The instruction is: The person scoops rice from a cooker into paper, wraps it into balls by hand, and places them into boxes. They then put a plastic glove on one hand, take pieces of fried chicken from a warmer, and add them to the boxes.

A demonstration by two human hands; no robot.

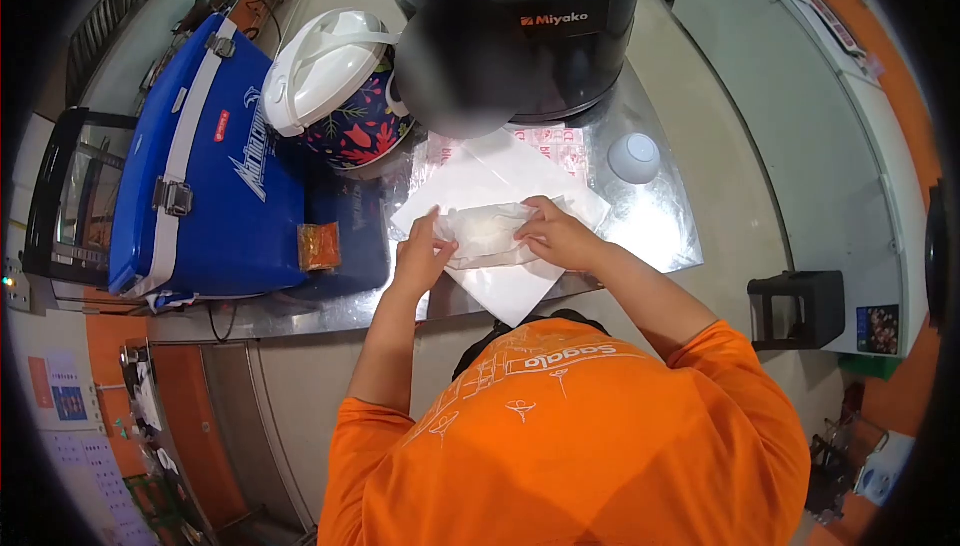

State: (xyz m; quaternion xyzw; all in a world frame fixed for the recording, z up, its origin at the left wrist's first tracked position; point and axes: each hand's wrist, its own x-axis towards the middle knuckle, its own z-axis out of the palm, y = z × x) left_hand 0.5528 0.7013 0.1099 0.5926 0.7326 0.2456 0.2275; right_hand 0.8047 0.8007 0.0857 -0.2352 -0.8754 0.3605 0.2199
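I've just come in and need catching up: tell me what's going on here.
A person in an orange shirt is handling a white paper bundle, the left hand at its left end and the right hand toward its right. Beneath it a larger white sheet lies on the metal table. What the bundle holds isn't clear.

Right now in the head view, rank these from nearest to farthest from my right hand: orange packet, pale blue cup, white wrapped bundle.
1. White wrapped bundle: touching, left of your right hand.
2. Pale blue cup: ahead, to the right.
3. Orange packet: left, beside the blue cooler box.
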